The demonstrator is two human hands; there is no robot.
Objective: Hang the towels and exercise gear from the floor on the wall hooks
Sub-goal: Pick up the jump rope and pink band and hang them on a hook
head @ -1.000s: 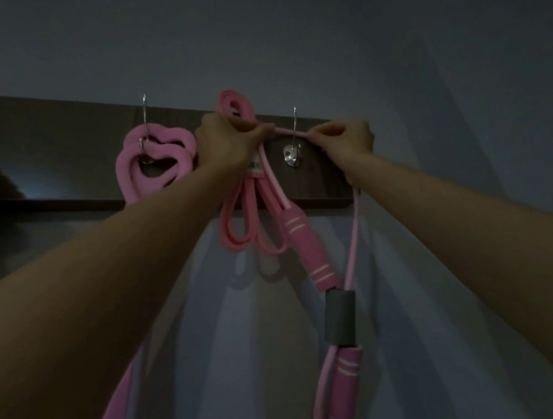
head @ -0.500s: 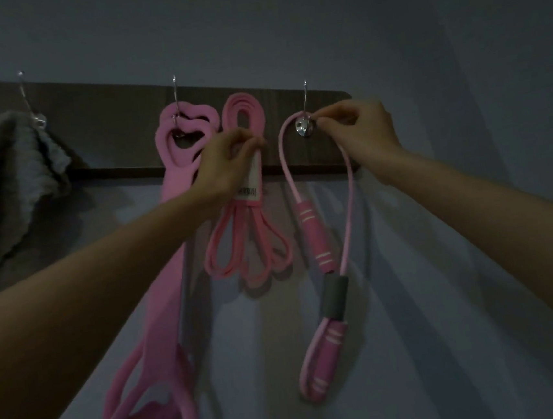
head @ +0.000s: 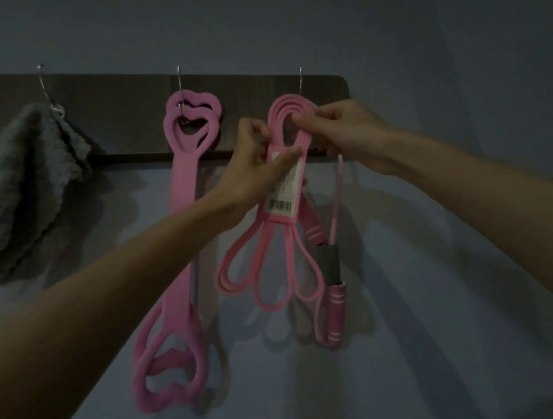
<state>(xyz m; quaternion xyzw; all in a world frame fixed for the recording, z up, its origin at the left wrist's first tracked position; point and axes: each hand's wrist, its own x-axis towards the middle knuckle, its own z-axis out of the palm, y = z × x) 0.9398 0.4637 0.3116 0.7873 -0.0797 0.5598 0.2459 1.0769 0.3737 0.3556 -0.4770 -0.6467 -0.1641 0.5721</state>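
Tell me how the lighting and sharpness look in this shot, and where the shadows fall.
Head view: dim and bluish, soft and slightly noisy throughout; no glare. The bundled pink flat resistance band and the pink heart-handled stretch strap throw broad dark shadows on the wall below and to the right of them; the grey waffle towel stays murky; wide-angle stretch enlarges both forearms towards the frame's lower corners.

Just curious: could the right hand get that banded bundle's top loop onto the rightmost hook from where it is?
Probably yes. The right hand already pinches the bundle's top loop just below the rightmost hook, whose tip looks free, though a skipping rope seems to hang there already.
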